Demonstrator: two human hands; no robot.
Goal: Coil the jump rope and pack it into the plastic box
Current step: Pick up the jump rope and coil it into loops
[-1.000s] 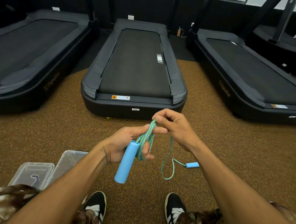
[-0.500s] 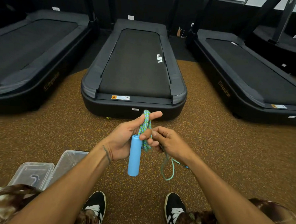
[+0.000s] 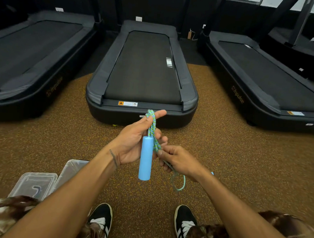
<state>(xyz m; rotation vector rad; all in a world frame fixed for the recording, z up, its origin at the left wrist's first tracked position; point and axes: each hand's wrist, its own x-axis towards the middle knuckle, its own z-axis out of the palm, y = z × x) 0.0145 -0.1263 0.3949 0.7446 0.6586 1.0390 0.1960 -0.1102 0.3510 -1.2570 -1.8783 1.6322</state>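
Left hand [image 3: 133, 145] pinches jump rope [image 3: 153, 129] loops, blue handle [image 3: 146, 158] hanging vertical; right hand [image 3: 181, 162] pinches the free strand beside it. Plastic box [image 3: 32, 185] on floor, nearer the left hand.

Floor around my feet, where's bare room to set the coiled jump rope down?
Bare speckled floor lies between the right treadmill and the right shoe; another patch runs from the left treadmill down to the plastic box. Crowded: lower left, where box and lid sit by the left shoe.
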